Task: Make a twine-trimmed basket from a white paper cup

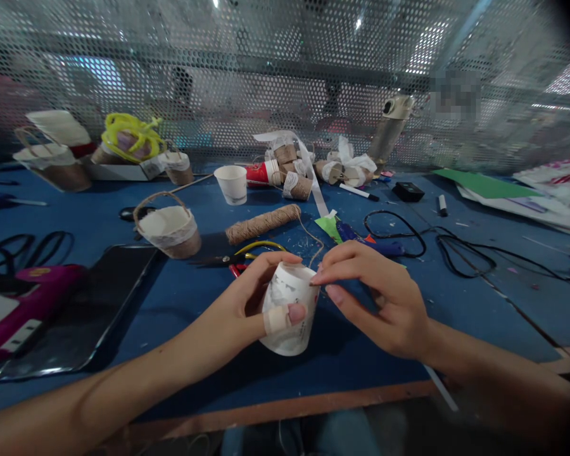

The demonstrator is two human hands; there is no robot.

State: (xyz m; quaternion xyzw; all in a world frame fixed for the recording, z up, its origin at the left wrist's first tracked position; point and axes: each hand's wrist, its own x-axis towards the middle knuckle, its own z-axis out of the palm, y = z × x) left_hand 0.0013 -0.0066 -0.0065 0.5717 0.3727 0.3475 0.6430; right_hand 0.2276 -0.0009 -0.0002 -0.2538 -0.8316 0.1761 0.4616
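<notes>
My left hand (266,304) is wrapped round a white paper cup (287,339), its narrower end up and tilted. A bandage (276,319) covers part of the left thumb. My right hand (380,297) is at the cup's upper right edge, its index fingertip and thumb close together on the end of the twine (317,250). That strand runs back to a roll of brown twine (263,225) behind the cup. Scissors (218,260) lie just beyond my left hand. Beyond the right fingers, partly hidden, is a blue glue gun (375,244).
A small twine-wrapped basket (171,231) stands left, above a black phone-like slab (85,310) and a magenta power strip (38,304). Farther back are a white cup (232,185), red cups (261,173) and a bottle (390,130). A black cable (475,272) crosses the right side.
</notes>
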